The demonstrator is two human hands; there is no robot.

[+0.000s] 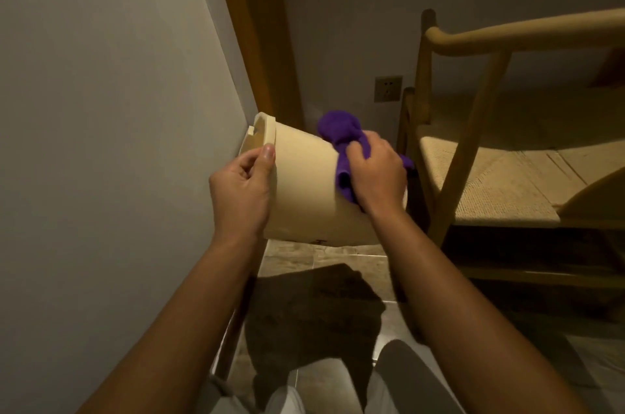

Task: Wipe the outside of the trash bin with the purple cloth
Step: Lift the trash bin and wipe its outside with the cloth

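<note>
A cream plastic trash bin (306,190) hangs in the air, tipped on its side with its open rim toward the wall on the left. My left hand (241,190) grips the rim, thumb on the outside of the band. My right hand (377,173) is closed on a bunched purple cloth (341,138) and presses it against the bin's outer wall near the base end. Part of the cloth sticks out above and below my fingers. The bin's inside is hidden.
A pale wall (111,143) runs close on the left, with a wooden door frame (257,41) behind the bin. A wooden chair (490,156) with a woven seat stands right of the bin. A wall socket (388,89) sits low behind. Tiled floor (324,278) lies below.
</note>
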